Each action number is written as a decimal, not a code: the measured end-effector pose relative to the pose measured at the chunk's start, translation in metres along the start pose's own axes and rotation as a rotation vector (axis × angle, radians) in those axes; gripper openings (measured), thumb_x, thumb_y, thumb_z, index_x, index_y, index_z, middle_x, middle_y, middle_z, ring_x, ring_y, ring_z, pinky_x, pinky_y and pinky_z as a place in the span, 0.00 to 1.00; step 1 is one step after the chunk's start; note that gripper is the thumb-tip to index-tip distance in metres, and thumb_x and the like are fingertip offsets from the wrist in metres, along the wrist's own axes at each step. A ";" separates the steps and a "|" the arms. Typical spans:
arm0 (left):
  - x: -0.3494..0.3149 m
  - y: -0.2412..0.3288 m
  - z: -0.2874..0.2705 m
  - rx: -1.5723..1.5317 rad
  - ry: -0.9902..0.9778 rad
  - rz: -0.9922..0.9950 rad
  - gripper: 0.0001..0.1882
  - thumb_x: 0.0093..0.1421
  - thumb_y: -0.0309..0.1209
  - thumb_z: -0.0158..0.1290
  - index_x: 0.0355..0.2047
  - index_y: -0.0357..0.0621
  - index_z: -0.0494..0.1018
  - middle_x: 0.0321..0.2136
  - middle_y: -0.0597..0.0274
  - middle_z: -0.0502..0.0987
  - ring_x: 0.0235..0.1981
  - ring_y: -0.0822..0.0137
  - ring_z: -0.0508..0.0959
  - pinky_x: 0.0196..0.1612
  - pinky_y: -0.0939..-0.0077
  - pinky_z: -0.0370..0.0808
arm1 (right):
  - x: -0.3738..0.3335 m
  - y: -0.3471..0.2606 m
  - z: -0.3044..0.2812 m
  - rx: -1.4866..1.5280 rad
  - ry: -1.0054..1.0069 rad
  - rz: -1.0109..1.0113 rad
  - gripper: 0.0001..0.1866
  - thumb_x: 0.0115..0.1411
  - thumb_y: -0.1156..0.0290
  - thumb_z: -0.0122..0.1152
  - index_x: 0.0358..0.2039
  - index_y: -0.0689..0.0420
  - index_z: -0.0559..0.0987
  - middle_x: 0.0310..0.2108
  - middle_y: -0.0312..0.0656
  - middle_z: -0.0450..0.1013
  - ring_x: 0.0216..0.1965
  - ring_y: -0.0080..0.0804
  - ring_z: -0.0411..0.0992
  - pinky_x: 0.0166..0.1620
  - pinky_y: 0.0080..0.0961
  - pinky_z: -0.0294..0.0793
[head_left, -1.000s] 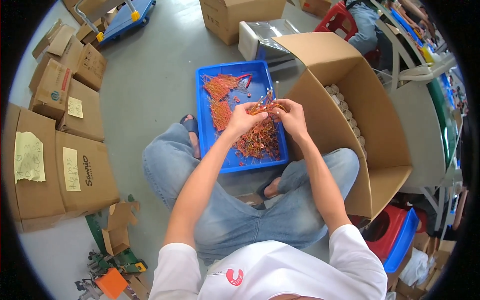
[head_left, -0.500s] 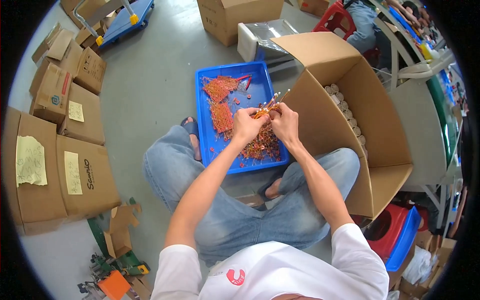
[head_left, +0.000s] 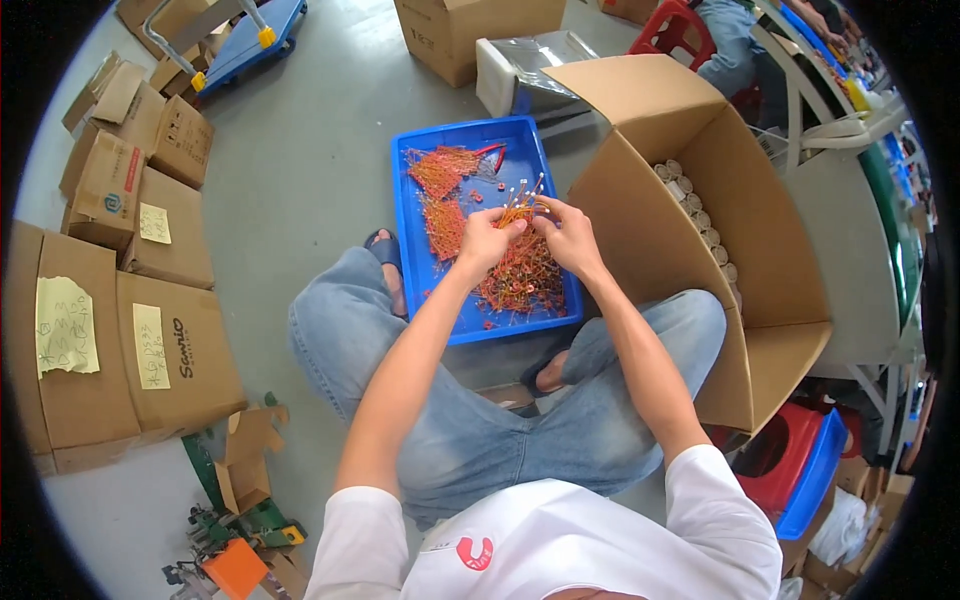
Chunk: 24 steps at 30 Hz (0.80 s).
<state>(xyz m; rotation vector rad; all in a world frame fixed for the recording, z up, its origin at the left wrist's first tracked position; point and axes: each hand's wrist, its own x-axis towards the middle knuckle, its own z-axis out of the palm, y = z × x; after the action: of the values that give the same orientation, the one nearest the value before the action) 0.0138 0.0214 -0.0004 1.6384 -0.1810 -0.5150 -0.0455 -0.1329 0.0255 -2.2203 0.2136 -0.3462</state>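
Over the blue tray point(head_left: 402, 250), a bunch of thin orange wires with white tips point(head_left: 517, 208) is held between my two hands. My left hand point(head_left: 484, 243) is closed round the bunch, its thumb pressed along the wires. Fingers bent, my right hand point(head_left: 570, 240) pinches at the right side of the same bunch. Beneath them lies a loose heap of orange-red wires point(head_left: 522, 280). Neater orange wire bundles point(head_left: 440, 178) lie at the tray's far left. What is exactly between my right fingertips is too small to make out.
Red-handled pliers point(head_left: 497, 155) lie in the tray's far right corner. An open cardboard box point(head_left: 640, 200) with white rolls point(head_left: 700, 222) stands close on the right. Stacked cartons point(head_left: 80, 360) line the left. A blue trolley point(head_left: 255, 50) is at the far left.
The wire bunch now stands more upright, its white tips fanned out above my hands. My hands have shifted slightly left, and my right fingers have moved up toward the tips.
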 end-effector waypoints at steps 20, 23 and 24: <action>-0.011 0.019 0.011 0.361 0.138 0.096 0.11 0.52 0.32 0.63 0.35 0.42 0.84 0.23 0.50 0.82 0.25 0.65 0.82 0.32 0.68 0.77 | -0.005 -0.012 0.007 -0.008 0.069 0.056 0.10 0.55 0.76 0.61 0.37 0.66 0.82 0.27 0.56 0.78 0.28 0.43 0.80 0.33 0.35 0.78; -0.012 0.020 0.014 0.253 0.188 0.103 0.10 0.52 0.33 0.63 0.33 0.44 0.84 0.22 0.46 0.81 0.24 0.60 0.82 0.32 0.65 0.76 | -0.008 -0.021 0.008 -0.024 0.117 0.034 0.10 0.54 0.75 0.61 0.37 0.65 0.82 0.28 0.58 0.77 0.29 0.47 0.79 0.35 0.37 0.78; -0.014 0.023 0.017 0.301 0.224 0.111 0.10 0.52 0.33 0.63 0.33 0.43 0.84 0.22 0.47 0.81 0.24 0.60 0.82 0.32 0.65 0.76 | -0.009 -0.024 0.007 -0.031 0.141 0.032 0.10 0.53 0.74 0.61 0.36 0.64 0.82 0.30 0.59 0.77 0.34 0.54 0.78 0.40 0.42 0.77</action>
<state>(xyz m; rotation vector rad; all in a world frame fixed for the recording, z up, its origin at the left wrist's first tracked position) -0.0017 0.0081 0.0245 1.9529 -0.1874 -0.2232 -0.0509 -0.1106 0.0390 -2.2223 0.3322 -0.4859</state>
